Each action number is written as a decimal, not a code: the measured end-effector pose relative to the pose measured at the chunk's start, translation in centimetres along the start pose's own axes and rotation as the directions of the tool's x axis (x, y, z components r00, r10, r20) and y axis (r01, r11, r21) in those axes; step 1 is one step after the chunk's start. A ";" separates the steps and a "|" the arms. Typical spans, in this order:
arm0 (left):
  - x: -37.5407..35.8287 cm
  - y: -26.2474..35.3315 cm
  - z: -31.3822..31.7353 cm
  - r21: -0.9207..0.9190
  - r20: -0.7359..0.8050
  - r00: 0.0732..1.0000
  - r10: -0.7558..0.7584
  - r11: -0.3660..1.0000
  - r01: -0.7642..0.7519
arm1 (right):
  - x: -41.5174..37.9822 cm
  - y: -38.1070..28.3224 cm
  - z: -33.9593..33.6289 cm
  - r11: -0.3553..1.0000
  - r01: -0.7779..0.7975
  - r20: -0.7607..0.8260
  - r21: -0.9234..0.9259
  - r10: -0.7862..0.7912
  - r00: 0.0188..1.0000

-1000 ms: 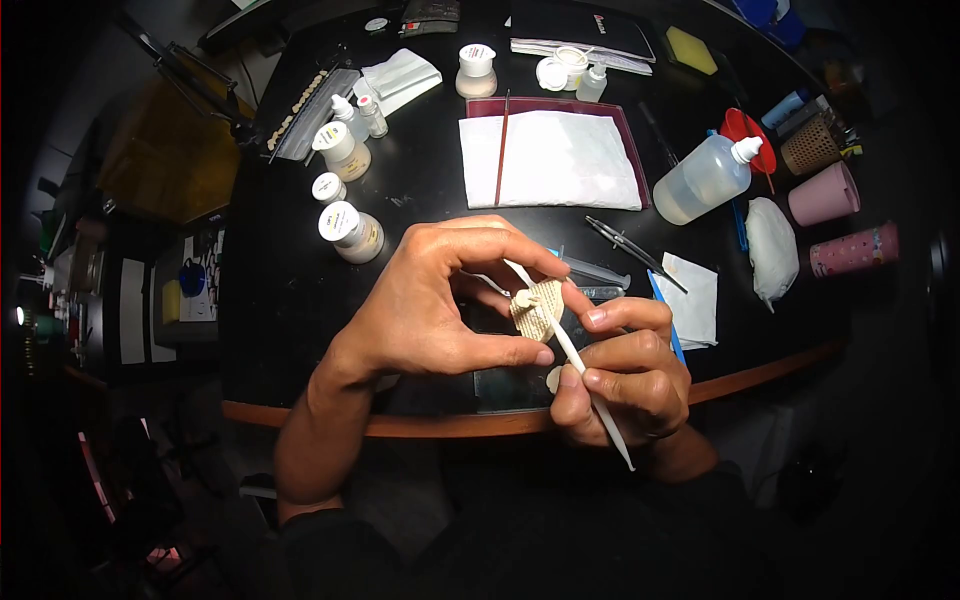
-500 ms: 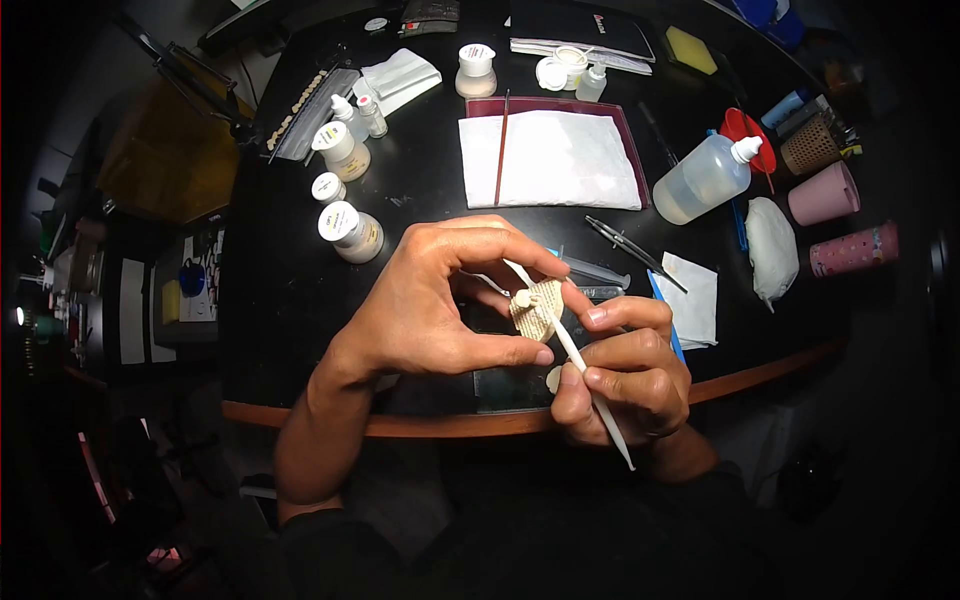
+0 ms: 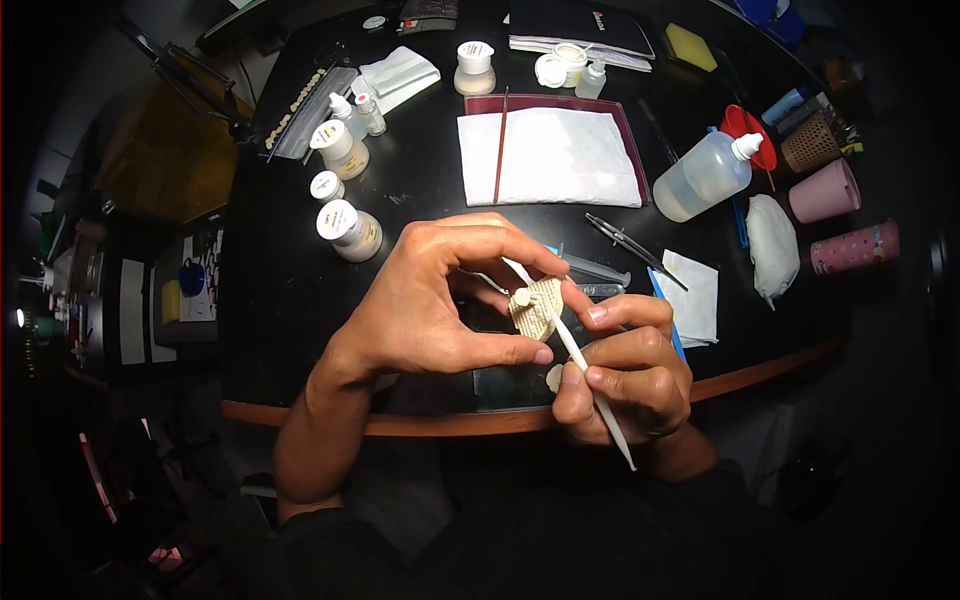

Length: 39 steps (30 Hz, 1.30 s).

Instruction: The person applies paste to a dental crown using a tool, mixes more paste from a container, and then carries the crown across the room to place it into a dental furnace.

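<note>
Dimness surrounds a dark desk (image 3: 415, 180), where a paper towel (image 3: 560, 160) lies on a maroon board (image 3: 545, 102), a thin brush (image 3: 502, 140) resting across it. Lidded jars (image 3: 350, 232) stand left of the paper towel; a squeeze bottle (image 3: 700, 182) is just beside it on the right. On the near side of the paper towel, the left hand (image 3: 415, 300) has its fingers clamped on a beige ridged piece (image 3: 545, 298), held above the desk. The right hand (image 3: 640, 370) has its fingers pinched on a slim white tool (image 3: 609, 422) — its upper end meets the piece near a small peg-like bump (image 3: 522, 297), though whether it presses cannot be told. The step in hand appears to be fine work with the tool's tip. Any next stroke would seem to call for a steady left hold and small, light right-hand motion — a slip might mark the ridges
</note>
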State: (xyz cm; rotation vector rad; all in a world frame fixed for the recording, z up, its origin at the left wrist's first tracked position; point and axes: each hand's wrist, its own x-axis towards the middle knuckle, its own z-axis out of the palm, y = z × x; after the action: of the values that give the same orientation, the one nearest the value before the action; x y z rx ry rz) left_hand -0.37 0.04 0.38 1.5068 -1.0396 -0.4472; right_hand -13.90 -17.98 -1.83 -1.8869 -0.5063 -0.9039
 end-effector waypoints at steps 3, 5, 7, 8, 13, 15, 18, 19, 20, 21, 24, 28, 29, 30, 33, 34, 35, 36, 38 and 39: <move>0.0 0.1 0.0 0.006 -0.002 1.000 -0.005 1.000 0.005 | 0.0 0.0 0.0 1.000 0.003 -0.002 0.008 -0.003 1.000; 0.0 0.0 0.0 0.001 -0.004 1.000 -0.004 1.000 0.004 | 0.0 0.0 0.0 1.000 0.005 0.000 0.011 -0.005 1.000; 0.0 -0.1 0.1 -0.009 -0.008 1.000 0.000 1.000 0.000 | -0.1 0.0 -0.1 1.000 0.003 0.007 0.010 -0.003 1.000; 0.0 -0.1 0.1 -0.004 -0.007 1.000 0.001 1.000 -0.001 | -0.1 0.0 -0.1 1.000 0.004 0.006 0.010 -0.004 1.000; 0.0 -0.1 0.0 -0.003 -0.006 1.000 -0.003 1.000 0.003 | 0.0 0.0 -0.1 1.000 0.009 0.003 0.013 -0.009 1.000; 0.0 0.0 0.0 -0.002 -0.005 1.000 -0.016 1.000 0.016 | -0.1 0.0 -0.1 1.000 0.008 0.003 0.017 -0.008 1.000; 0.0 0.0 0.0 0.014 -0.002 1.000 -0.014 1.000 0.014 | -0.2 0.1 0.0 1.000 0.012 0.000 0.024 -0.012 1.000; 0.0 0.1 0.0 0.022 -0.001 1.000 -0.010 1.000 0.010 | -0.2 0.1 0.0 1.000 0.014 -0.001 0.027 -0.014 1.000; 0.0 0.1 -0.1 0.022 0.000 1.000 -0.012 1.000 0.012 | -0.2 0.1 0.0 1.000 0.013 0.000 0.027 -0.013 1.000; 0.0 0.1 -0.1 0.021 0.001 1.000 -0.014 1.000 0.014 | -0.2 0.1 -0.1 1.000 0.012 0.002 0.028 -0.012 1.000; 0.0 0.1 0.0 0.012 0.000 1.000 -0.015 1.000 0.015 | -0.2 0.1 -0.1 1.000 0.010 0.004 0.030 -0.010 1.000; 0.0 0.1 0.0 0.004 -0.003 1.000 -0.007 1.000 0.007 | -0.2 0.0 -0.1 1.000 0.004 0.012 0.031 -0.005 1.000; 0.0 0.1 0.0 0.002 -0.004 1.000 -0.007 1.000 0.007 | -0.2 0.0 -0.1 0.999 0.005 0.010 0.032 -0.006 1.000; 0.0 0.0 0.0 0.001 -0.004 1.000 -0.006 1.000 0.006 | -0.3 0.0 -0.1 0.999 0.006 0.008 0.032 -0.006 1.000; 0.0 0.1 0.0 0.010 -0.001 1.000 -0.006 1.000 0.006 | -0.2 0.0 -0.1 0.999 0.006 0.009 0.032 -0.006 1.000; 0.0 0.1 0.0 0.015 0.001 1.000 -0.007 1.000 0.007 | -0.2 0.0 -0.1 0.999 0.005 0.010 0.031 -0.005 1.000; 0.0 0.1 -0.1 0.017 0.002 1.000 -0.006 1.000 0.006 | -0.2 0.0 -0.1 0.999 0.004 0.010 0.032 -0.004 1.000; 0.0 0.1 -0.1 0.019 0.003 1.000 -0.004 1.000 0.004 | -0.2 0.0 -0.1 0.999 0.002 0.010 0.032 -0.003 1.000; 0.0 0.1 -0.1 0.021 0.006 1.000 -0.001 1.000 0.001 | -0.2 -0.1 -0.1 0.999 0.000 0.009 0.033 0.000 1.000; 0.0 0.1 -0.1 0.021 0.006 1.000 0.000 1.000 -0.001 | -0.2 -0.1 -0.1 0.999 -0.001 0.008 0.033 0.001 1.000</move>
State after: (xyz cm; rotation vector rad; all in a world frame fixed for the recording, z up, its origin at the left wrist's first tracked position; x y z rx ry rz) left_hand -0.34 0.06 0.51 1.5246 -1.0525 -0.4422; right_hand -14.13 -18.05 -1.94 -1.8610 -0.5219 -0.8828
